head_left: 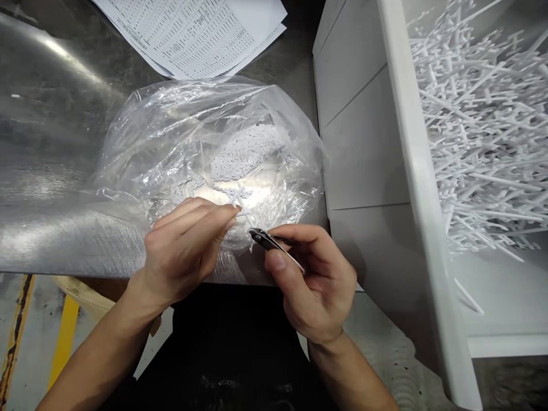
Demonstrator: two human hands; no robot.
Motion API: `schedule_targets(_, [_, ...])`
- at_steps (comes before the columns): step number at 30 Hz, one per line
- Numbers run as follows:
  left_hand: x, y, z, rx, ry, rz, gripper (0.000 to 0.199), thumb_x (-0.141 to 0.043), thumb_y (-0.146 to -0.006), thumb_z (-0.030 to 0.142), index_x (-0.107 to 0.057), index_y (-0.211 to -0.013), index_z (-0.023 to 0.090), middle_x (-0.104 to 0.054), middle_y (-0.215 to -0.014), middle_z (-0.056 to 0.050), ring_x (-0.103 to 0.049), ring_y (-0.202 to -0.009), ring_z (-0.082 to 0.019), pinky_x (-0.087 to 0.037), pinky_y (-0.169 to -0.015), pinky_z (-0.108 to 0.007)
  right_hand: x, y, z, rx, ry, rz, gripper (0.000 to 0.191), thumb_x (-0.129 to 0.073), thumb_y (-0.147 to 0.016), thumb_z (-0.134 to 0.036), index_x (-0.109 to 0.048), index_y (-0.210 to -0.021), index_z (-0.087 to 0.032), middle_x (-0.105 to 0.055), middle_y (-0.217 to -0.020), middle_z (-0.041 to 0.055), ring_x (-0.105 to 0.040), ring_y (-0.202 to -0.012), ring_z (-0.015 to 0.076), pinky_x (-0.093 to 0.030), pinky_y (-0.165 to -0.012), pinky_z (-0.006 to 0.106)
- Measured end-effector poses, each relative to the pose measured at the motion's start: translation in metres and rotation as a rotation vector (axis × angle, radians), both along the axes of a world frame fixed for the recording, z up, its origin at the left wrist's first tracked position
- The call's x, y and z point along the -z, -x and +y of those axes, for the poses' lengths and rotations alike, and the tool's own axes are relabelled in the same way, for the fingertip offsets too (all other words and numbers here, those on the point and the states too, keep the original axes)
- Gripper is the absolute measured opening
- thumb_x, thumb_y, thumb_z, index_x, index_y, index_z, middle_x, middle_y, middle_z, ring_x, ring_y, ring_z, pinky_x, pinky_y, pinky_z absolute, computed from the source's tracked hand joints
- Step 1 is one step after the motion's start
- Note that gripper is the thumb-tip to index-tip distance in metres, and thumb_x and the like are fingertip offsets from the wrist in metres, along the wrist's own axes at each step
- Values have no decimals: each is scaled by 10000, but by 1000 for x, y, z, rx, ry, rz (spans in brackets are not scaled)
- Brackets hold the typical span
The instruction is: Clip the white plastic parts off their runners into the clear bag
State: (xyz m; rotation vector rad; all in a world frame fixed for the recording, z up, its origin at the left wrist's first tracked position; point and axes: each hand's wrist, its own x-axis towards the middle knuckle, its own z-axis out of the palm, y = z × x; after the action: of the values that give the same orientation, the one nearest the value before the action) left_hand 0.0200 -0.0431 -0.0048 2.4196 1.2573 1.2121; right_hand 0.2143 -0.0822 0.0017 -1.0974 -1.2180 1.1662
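Note:
Between the fingertips of my left hand (184, 245) is a thin white plastic piece with short cross branches (242, 205). My right hand (314, 274) grips a dark metal nail clipper (269, 241) between thumb and fingers, its jaws at the lower end of the white piece. Whether the jaws touch the plastic is too small to tell. Both hands are above the near edge of a clear plastic bag (171, 137), which holds a heap of tiny white pieces (248, 151).
A metal table (51, 142) lies under the bag, with printed sheets (197, 34) beyond it. On the right, a tall-walled white bin (415, 142) holds many white branched plastic sticks (492, 131). A tan rounded seat or basket edge (85, 297) shows at lower left.

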Motion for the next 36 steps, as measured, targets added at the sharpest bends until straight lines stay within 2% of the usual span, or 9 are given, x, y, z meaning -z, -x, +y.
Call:
schedule_targets(11, [0, -1, 0, 8, -33, -23, 196, -699, -953, -36, -707, -1059, 128, -728, -794, -1, -710, -752, -112, -580, -787, -240, 1, -2, -3, -28, -24, -4, 239, -757, -998, -149, -740, -1200, -275, -588, -757, -55, -509, -589, 102, -445, -530, 243])
schedule_targets(20, [0, 1, 0, -3, -55, 42, 203, -690, -919, -63, -735, -1016, 109, -713, -739, -7, -699, -705, -132, -562, -735, -264, 3, -1, 0, 2, -36, -84, 157, -737, -1029, -181, -740, -1169, -252, -677, -826, -25, -629, -676, 123, -516, -608, 267])
schedule_targets(24, [0, 0, -1, -66, -37, 106, 150, -680, -963, 5, -743, -989, 139, -719, -735, 3, -692, -691, -124, -540, -715, -256, 2, 4, 4, 23, 36, -34, 63, -722, -1059, -211, -735, -1108, -248, -643, -748, -56, -538, -585, 91, -470, -571, 254])
schedule_targets(27, [1, 0, -2, -104, -2, 126, 99, -674, -1007, 82, -743, -1006, 154, -727, -761, 8, -699, -706, -119, -548, -723, -242, 2, 7, 6, 47, 48, 3, 43, -735, -1052, -226, -739, -1089, -247, -628, -723, -70, -509, -553, 79, -484, -577, 249])
schedule_targets(32, [3, -1, 1, -89, 20, 18, 112, -667, -1001, 63, -724, -993, 159, -767, -844, -8, -749, -790, -132, -607, -792, -256, 7, 3, 6, 168, 27, 24, 84, -780, -1001, -248, -761, -1083, -244, -648, -687, -69, -530, -525, 90, -455, -506, 231])
schedule_targets(34, [-1, -2, 1, -46, -6, -75, 137, -681, -981, 38, -726, -1002, 165, -785, -881, -14, -766, -818, -139, -631, -819, -277, 10, 1, 6, 205, 17, 30, 91, -792, -989, -279, -770, -1069, -242, -650, -665, -67, -535, -506, 98, -441, -481, 236])
schedule_targets(36, [-8, 0, -6, -23, -52, -165, 207, -684, -977, 34, -742, -1096, 192, -795, -910, -7, -778, -847, -147, -646, -824, -298, 11, 1, 5, 220, 12, 29, 103, -805, -976, -290, -779, -1065, -245, -661, -655, -66, -551, -489, 109, -443, -463, 252])
